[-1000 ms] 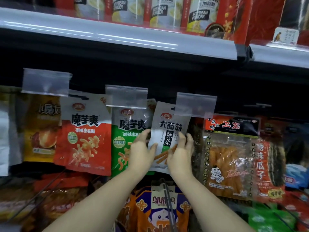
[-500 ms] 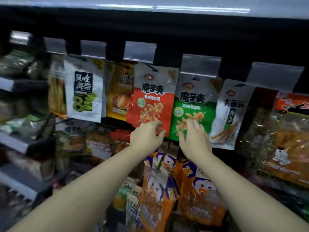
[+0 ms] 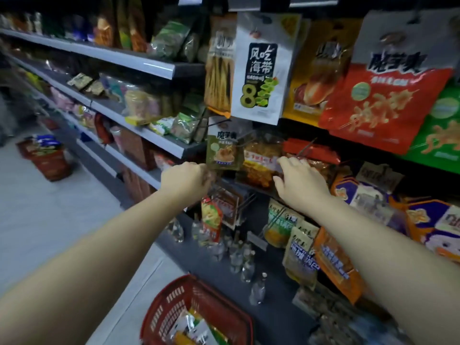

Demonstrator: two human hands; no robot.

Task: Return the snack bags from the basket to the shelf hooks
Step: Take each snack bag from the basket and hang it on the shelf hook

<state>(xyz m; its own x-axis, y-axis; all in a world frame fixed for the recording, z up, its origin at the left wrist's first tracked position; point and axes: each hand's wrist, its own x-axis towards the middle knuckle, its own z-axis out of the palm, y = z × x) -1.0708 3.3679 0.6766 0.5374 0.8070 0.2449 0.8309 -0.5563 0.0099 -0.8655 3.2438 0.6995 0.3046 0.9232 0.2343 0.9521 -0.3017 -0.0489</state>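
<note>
Snack bags (image 3: 196,329) lie in the red basket (image 3: 174,302) on the floor at six o'clock, just below my forearms and well apart from both hands. My left hand (image 3: 186,180) is raised toward the hooks with its fingers curled inward; they seem to close on nothing, though the blur at the knuckles keeps me from being sure. Just beside it, at about one o'clock from the knuckles, hangs a small olive-green packet (image 3: 224,151). My right hand (image 3: 301,181) is spread with relaxed fingers, its fingertips (image 3: 283,161) touching or almost touching a clear bag of orange-brown snacks (image 3: 261,163) on its metal hook (image 3: 306,148); it holds nothing. At twelve o'clock a white seaweed bag (image 3: 261,70) with a large 8 hangs on the upper row, and a red-and-white konjac bag (image 3: 383,95) hangs at two o'clock, with a green one (image 3: 440,130) to its right. At nine o'clock grey shelves (image 3: 129,61) run away along the aisle, and a second red basket (image 3: 47,158), also filled, stands far off on the floor.
</note>
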